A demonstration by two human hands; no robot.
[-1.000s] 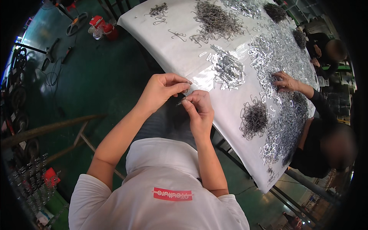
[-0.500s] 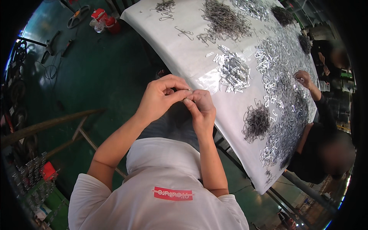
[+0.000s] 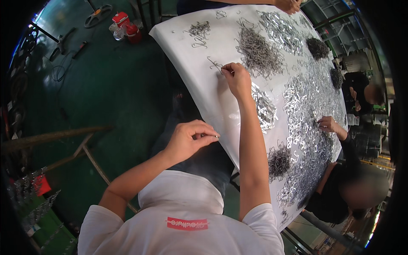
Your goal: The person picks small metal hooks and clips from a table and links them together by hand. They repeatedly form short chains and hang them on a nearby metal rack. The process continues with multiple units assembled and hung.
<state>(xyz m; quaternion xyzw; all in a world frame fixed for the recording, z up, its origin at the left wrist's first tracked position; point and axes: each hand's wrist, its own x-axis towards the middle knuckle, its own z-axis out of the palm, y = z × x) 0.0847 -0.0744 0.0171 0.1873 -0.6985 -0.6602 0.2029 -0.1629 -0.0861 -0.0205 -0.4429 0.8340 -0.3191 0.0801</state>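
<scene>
My left hand [image 3: 190, 139] is beside the table's near edge, thumb and forefinger pinched on a small shiny metal piece [image 3: 218, 136], most of it hidden by the fingers. Stretched out over the white-covered table [image 3: 191, 59], my right hand [image 3: 238, 80] has its fingertips closed at a few loose wire hooks [image 3: 214, 63] and seems to grip one of them. Just beyond that hand lies a heap of dark wire hooks [image 3: 260, 53]. A pile of bright flat metal pieces [image 3: 265, 111] is partly covered by my right forearm.
A smaller dark hook heap [image 3: 278, 162] and a wide spread of shiny hooks [image 3: 312, 127] cover the table's right side. A co-worker's hand [image 3: 329, 124] reaches into that spread. Another person's hand [image 3: 289, 6] rests at the far edge. Red containers [image 3: 132, 33] stand on the floor.
My hands were together by the table edge. They have parted: the right has gone out to the loose hooks, while the left stays near the edge. Another person's arm has appeared at the far side.
</scene>
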